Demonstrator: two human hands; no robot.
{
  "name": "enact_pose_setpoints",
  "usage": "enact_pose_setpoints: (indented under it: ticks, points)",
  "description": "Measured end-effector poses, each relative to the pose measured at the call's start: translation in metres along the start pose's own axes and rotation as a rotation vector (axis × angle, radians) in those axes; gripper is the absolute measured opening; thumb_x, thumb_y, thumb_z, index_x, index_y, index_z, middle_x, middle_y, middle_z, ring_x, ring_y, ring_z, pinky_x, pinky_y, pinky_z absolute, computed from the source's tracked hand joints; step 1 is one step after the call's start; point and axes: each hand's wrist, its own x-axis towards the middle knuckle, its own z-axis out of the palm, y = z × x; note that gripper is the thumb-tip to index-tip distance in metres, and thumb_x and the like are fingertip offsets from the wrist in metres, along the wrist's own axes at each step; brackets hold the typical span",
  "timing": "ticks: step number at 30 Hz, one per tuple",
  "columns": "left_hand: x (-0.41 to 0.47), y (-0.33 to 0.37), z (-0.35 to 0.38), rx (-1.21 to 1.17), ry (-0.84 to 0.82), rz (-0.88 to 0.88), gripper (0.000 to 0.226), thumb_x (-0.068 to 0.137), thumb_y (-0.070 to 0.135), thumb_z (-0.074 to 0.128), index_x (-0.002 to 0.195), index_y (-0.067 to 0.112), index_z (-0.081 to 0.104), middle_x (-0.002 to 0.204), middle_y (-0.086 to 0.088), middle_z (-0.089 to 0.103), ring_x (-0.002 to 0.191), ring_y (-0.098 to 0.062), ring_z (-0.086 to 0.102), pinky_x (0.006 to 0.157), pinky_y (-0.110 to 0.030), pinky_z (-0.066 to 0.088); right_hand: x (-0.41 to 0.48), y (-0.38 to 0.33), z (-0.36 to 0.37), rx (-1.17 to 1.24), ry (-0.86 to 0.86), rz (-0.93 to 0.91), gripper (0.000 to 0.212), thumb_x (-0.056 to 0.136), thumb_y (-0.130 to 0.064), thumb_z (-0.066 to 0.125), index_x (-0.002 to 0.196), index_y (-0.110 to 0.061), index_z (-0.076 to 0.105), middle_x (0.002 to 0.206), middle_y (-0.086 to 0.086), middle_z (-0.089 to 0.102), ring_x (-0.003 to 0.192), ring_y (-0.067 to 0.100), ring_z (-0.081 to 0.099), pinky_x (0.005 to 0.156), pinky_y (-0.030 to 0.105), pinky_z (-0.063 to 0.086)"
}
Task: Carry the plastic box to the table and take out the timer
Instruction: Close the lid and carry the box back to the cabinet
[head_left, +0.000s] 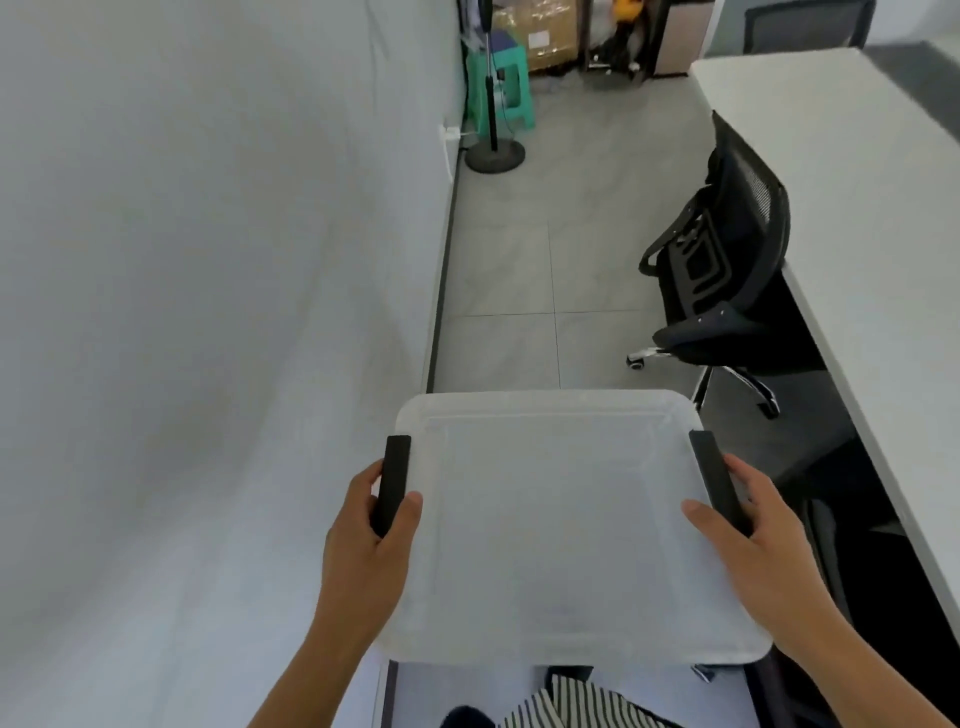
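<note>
Box (561, 525) contents hidden under lid (550, 415)

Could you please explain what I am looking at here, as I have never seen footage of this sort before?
There is only one picture, taken by a wide-angle camera worn on a person's head, looking forward and down. No machine is involved: the two bare arms are the wearer's own. The left hand and right hand each grip a black side latch of a white plastic box, held in the air with its lid closed, so the timer cannot be seen. Ahead is a grey tiled floor. On the right stands a long white table with a black office chair beside it. The visible part of the tabletop looks bare.
</note>
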Motion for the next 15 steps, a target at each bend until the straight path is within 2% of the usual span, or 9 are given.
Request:
enact_pose_setpoints:
  ticks: [2,5,11,15]
  points:
    - [0.045,0.019,0.006,0.008,0.012,0.003,0.042,0.091,0.027,0.055,0.132,0.025,0.045,0.085,0.000,0.061,0.076,-0.013,0.060,0.060,-0.023,0.043,0.047,-0.028,0.008,-0.016,-0.017,-0.028,0.056,0.087,-0.018,0.064,0.138,-0.028,0.041,0.103,-0.010,0.061,0.096,0.016,0.061,0.078,0.035,0.046]
    - [0.110,0.040,0.013,-0.009,0.035,0.005,0.042,0.092,0.027,0.054,0.133,0.024,0.044,0.085,0.002,0.060,0.076,-0.013,0.059,0.060,-0.023,0.042,0.110,-0.064,0.024,-0.025,-0.025,-0.061,0.056,0.088,-0.017,0.063,0.138,-0.029,0.041,0.100,-0.018,0.059,0.091,0.007,0.059,0.076,0.035,0.046]
    - [0.262,0.073,0.039,-0.025,-0.011,-0.001,0.040,0.091,0.026,0.055,0.130,0.023,0.047,0.083,-0.003,0.061,0.073,-0.016,0.059,0.060,-0.023,0.043,0.234,-0.109,0.072,-0.027,0.018,-0.017,0.057,0.087,-0.018,0.064,0.139,-0.029,0.041,0.097,-0.016,0.062,0.092,0.015,0.063,0.080,0.040,0.051]
    - [0.367,0.114,0.044,-0.016,-0.063,0.031,0.039,0.090,0.028,0.057,0.128,0.026,0.049,0.085,-0.005,0.063,0.074,-0.018,0.060,0.062,-0.026,0.047,0.308,-0.152,0.101,0.018,0.093,0.015,0.059,0.087,-0.016,0.064,0.141,-0.025,0.040,0.093,-0.011,0.062,0.087,0.015,0.062,0.073,0.036,0.049]
